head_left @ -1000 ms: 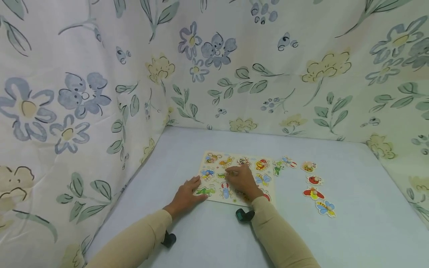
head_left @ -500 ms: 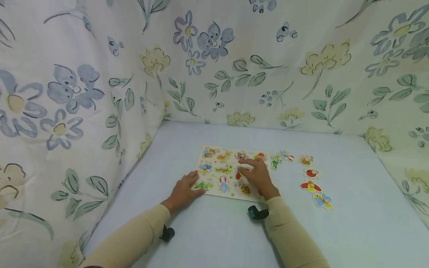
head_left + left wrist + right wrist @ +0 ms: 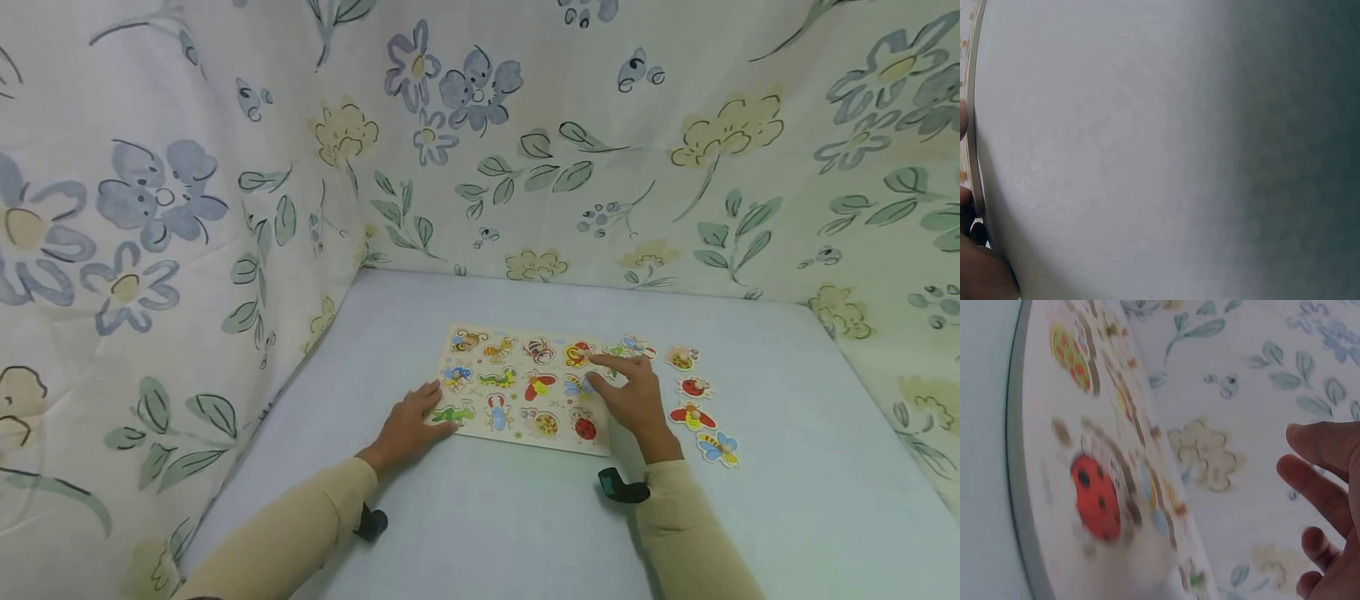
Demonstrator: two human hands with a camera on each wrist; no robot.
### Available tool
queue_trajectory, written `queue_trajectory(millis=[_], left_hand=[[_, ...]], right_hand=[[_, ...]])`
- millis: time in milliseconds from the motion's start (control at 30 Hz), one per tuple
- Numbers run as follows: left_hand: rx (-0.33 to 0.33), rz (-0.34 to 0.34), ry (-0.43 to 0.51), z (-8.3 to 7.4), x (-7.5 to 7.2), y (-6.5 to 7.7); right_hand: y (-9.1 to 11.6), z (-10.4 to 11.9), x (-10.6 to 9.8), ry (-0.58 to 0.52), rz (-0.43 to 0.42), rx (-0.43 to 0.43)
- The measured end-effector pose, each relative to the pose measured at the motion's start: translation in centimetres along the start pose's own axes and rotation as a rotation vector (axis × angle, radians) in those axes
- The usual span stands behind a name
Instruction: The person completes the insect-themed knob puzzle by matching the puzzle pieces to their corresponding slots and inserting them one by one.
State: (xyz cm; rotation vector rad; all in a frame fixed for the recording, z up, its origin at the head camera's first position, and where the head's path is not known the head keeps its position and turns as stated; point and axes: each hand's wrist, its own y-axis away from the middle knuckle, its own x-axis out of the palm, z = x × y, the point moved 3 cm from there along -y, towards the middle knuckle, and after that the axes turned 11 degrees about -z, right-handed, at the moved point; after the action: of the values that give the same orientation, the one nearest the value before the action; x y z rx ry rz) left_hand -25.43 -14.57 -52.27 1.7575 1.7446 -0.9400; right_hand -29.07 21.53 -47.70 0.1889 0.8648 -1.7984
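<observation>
- Nearest, two beige sleeves reach in, the left sleeve [image 3: 285, 533] slanting forward to the right, the right sleeve [image 3: 693, 533] slanting forward to the left.
- At the cuffs sit dark wrist mounts, a left mount [image 3: 371, 524] and a right mount [image 3: 624, 487].
- The left hand [image 3: 403, 429] lies low at the board's near left corner, fingers relaxed, touching its left edge, thumb beside its near edge; it is not gripping anything.
- The right hand [image 3: 636, 400] is poised over the board's right side, index finger and thumb reaching left with a clear gap between them. The right wrist view shows the fingers spread and slightly bent, with nothing held.
- The board [image 3: 561, 442] lies flat between the hands, a thin cream rectangle with bright insect pictures in three rows of four.
- Its near row has a green grasshopper [image 3: 454, 412], a blue beetle [image 3: 498, 414], a yellow-spotted snail-like figure [image 3: 545, 423] and a red ladybird [image 3: 585, 427].
- Beyond is a row including a green caterpillar [image 3: 498, 379]; the farthest row includes a dark spider [image 3: 537, 350].
- Right of the board, loose pieces run away from the near side: a blue-winged piece [image 3: 718, 449], a red-winged piece [image 3: 693, 417], a ladybird piece [image 3: 695, 387] and a yellow-spotted piece [image 3: 682, 358]. Two more lie just behind the right hand, partly covered.
- Behind the pale table [image 3: 487, 517] hangs a flowered curtain [image 3: 461, 242].
</observation>
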Motion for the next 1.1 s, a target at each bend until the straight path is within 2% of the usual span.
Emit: queue_trajectory(millis=[167,467,633,833,1100], left_hand=[[0.004,0.005,-0.001,-0.3,-0.1,0.0],[0.01,0.016,0.005,-0.5,-0.2,0.0],[0.003,0.017,0.004,-0.3,0.0,0.1],[0.009,0.017,0.015,-0.3,0.1,0.2],[0.008,0.002,0.0,-0.1,0.0,0.1]], right_hand=[[0.6,-2.1,-2.8,0.042,-0.067,0.081],[1.7,-4.6,-6.4,0.08,-0.187,0.158],[2.4,-5.5,-7.5,0.074,-0.2,0.2],[2.8,-6.3,-8.5,0.058,-0.246,0.2],[3.7,-7.8,-9.5,0.144,-0.276,0.262]])
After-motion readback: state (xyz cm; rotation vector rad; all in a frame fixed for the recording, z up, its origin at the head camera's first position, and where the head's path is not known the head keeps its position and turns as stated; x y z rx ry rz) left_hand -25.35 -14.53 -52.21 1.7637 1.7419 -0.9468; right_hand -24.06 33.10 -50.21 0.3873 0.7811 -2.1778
